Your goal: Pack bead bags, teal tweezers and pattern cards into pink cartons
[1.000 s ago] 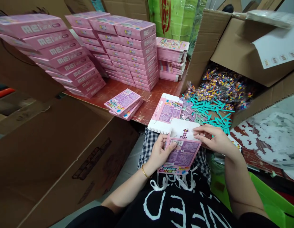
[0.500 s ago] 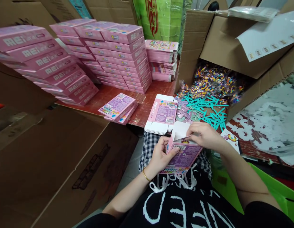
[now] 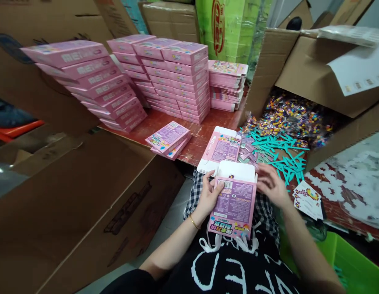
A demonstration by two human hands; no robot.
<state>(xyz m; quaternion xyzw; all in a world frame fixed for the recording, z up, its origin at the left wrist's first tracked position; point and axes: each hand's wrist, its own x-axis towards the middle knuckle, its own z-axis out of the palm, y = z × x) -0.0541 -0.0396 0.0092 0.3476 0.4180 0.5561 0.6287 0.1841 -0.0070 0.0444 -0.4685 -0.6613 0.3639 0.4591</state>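
A pink and purple box (image 3: 235,204) stands in my lap, its back with the barcode towards me and its white top flap raised. My left hand (image 3: 208,196) grips its upper left side, thumb on the printed face. At the upper right corner is my right hand (image 3: 272,184), fingers bent and apart beside the box edge; no object shows in it. Just beyond lies a stack of flat unfolded boxes (image 3: 221,147), next to small purple and green packets (image 3: 249,151) and teal plastic pieces (image 3: 287,163). Printed cards (image 3: 307,200) lie to the right.
Stacked pink boxes (image 3: 189,77) stand at the back, another leaning stack (image 3: 97,81) at left. Two boxes (image 3: 169,136) lie near the red table's (image 3: 198,143) edge. An open carton (image 3: 318,77) holds bagged coloured beads (image 3: 299,114). A green bin (image 3: 351,257) is at lower right.
My right hand has moved out of the box opening to its right edge. The box has turned more upright and square to me, and the view has shifted left.
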